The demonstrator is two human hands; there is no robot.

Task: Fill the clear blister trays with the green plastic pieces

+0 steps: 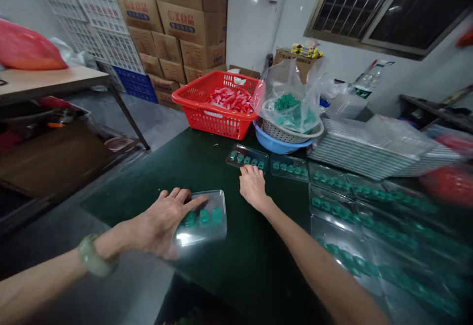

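Observation:
My left hand [164, 221] is spread across the left end of a clear plastic tray [218, 197], gripping it across its width. Green, jelly-like pieces [204, 217] show in this tray, and the hand covers its left part. Farther out, the bent fingers of my right hand [253, 187] are together on the near edge of another clear plastic tray [264, 157], which bears a row of similar green pieces [240, 158]. The fingertips partly hide that row. A pale green bangle [95, 257] circles my left wrist.
Several filled clear trays [332, 179] lie in rows at right. Behind stand a red basket [214, 124] of pink-and-red pieces, a blue basin [281, 146] under a bagged grey colander [284, 132], and stacked empty trays [354, 147]. A side table [84, 76] stands left.

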